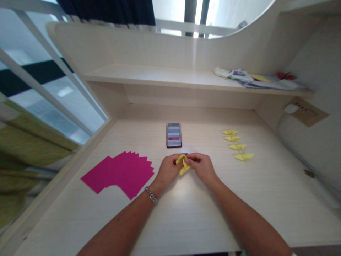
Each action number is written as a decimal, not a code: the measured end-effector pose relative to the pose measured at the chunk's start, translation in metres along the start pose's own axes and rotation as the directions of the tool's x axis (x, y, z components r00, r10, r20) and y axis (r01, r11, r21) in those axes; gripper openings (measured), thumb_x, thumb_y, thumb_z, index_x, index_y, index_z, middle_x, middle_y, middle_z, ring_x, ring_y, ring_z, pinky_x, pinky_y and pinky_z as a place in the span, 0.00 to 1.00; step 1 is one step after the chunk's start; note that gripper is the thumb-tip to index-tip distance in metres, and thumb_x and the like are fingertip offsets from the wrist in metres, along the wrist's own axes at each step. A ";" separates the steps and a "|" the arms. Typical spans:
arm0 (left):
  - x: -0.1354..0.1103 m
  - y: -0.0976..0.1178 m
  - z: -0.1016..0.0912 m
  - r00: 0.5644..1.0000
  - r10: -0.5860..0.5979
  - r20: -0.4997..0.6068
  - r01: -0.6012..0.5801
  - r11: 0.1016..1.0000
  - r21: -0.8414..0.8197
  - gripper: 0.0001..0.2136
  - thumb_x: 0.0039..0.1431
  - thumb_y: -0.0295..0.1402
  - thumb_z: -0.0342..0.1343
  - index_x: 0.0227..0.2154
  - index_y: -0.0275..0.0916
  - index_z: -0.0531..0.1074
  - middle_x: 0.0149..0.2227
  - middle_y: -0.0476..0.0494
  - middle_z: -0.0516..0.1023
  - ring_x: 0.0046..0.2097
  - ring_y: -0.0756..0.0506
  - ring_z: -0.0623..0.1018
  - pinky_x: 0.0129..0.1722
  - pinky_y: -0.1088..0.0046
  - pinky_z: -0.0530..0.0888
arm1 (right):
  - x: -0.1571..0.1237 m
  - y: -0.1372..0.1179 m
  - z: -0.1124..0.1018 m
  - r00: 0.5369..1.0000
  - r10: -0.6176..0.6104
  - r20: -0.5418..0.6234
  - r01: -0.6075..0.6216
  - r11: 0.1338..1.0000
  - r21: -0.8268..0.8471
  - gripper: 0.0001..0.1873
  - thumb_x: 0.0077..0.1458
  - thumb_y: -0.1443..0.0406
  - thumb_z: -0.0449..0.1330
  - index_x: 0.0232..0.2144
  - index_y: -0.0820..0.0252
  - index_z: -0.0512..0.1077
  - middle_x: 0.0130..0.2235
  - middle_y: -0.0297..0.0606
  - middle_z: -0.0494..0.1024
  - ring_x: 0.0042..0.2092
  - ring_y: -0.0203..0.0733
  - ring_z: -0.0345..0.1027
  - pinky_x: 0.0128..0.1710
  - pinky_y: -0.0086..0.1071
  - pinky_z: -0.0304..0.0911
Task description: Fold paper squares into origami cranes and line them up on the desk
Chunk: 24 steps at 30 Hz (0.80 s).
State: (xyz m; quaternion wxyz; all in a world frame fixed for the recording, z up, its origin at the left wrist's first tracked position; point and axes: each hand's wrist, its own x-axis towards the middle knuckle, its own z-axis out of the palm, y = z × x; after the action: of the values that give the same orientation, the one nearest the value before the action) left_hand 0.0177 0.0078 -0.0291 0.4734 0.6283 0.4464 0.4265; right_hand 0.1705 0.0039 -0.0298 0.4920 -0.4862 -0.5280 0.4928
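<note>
Between my two hands, over the middle of the desk, is a partly folded piece of yellow paper (183, 165). My left hand (167, 170) grips its left side, fingers closed. My right hand (203, 166) pinches the right side with thumb and forefinger. Some of the paper's folds are hidden behind my fingers. Several finished yellow paper cranes (238, 147) stand in a column to the right of my hands. Magenta paper sheets (128, 170) lie fanned out to the left, near my left wrist, which wears a chain bracelet.
A phone (174, 135) lies on the desk (181, 220) just beyond my hands. Papers (255, 79) rest on the shelf (160, 75) at the back. On the right wall, a white plug sits in a socket panel (306, 111), its cable (295, 155) running down. Metal rails (61, 81) stand at left.
</note>
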 end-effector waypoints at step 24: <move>0.003 -0.002 0.000 0.997 -0.061 -0.051 0.061 0.998 -0.006 0.13 0.51 0.31 0.57 0.39 0.33 0.76 0.39 0.37 0.79 0.39 0.44 0.77 0.40 0.67 0.72 | -0.002 0.001 -0.003 0.997 -0.082 -0.001 0.078 0.952 -0.296 0.08 0.49 0.64 0.62 0.33 0.56 0.79 0.33 0.38 0.80 0.34 0.42 0.73 0.36 0.35 0.66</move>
State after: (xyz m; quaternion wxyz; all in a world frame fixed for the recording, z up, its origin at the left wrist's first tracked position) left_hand 0.0181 0.0108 -0.0308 0.4759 0.6024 0.4763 0.4286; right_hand 0.1737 0.0024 -0.0304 0.4367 -0.5357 -0.6118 0.3847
